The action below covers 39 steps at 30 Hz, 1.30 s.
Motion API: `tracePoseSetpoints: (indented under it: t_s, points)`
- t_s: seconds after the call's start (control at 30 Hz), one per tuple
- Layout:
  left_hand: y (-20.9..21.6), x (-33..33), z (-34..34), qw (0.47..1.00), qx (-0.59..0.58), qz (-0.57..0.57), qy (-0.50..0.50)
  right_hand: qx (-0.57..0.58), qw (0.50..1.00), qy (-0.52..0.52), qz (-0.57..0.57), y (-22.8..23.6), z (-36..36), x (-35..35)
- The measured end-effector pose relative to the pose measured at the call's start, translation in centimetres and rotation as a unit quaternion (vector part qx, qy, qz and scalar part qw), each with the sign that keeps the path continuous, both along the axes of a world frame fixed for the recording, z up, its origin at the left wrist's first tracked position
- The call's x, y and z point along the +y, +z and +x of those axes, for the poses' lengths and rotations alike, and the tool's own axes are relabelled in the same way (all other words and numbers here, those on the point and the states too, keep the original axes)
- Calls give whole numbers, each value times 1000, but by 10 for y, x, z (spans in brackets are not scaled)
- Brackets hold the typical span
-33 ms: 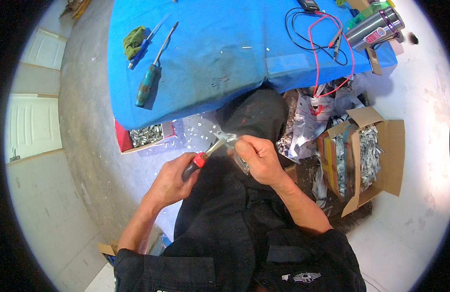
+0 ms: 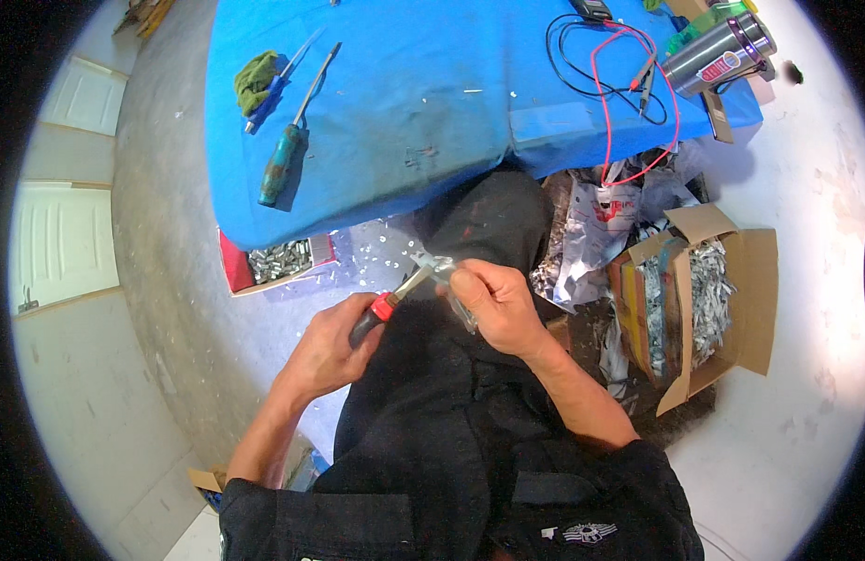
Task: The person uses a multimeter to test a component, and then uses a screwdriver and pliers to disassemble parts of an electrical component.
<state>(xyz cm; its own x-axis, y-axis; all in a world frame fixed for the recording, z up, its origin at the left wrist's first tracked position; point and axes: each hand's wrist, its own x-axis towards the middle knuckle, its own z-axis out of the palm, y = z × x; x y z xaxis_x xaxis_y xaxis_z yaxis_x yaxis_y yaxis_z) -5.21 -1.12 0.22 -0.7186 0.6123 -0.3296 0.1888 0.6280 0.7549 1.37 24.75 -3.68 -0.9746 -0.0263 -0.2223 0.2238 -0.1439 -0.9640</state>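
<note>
My left hand (image 2: 333, 340) is wrapped round the red-and-black handle of a screwdriver-like tool (image 2: 384, 307), its flat metal blade slanting up to the right. Above my lap, the blade's end meets a small shiny silvery piece (image 2: 443, 267). My right hand (image 2: 495, 307) pinches that piece between thumb and fingers. Part of it hangs below the fingers, and its exact kind is hard to make out. On the blue-covered table (image 2: 386, 84) ahead lies a screwdriver with a teal handle (image 2: 281, 166), beside a blue pen-like tool (image 2: 275, 92) and a crumpled green cloth (image 2: 256, 82).
A shallow red-edged box (image 2: 279, 262) of small metal parts sits below the table at left, small scraps around it. To the right, a cardboard box (image 2: 758, 309) holds silvery strips near a plastic bag (image 2: 596, 234). Red and black test leads (image 2: 605, 93) and a steel flask (image 2: 718, 58) lie at the table's right.
</note>
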Motion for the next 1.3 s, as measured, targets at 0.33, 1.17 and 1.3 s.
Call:
tracePoseSetpoints:
  t_s: [0.33,1.17,1.3]
  points:
    - [26,10,7,995,-98,-15,19,17,1000,-21,10,-3,-1,5]
    - [28,31,26,986,146,-82,-12,-4,999,-50,14,13,0,-1]
    - [28,31,25,984,154,-81,-19,74,990,-32,119,4,-1,4]
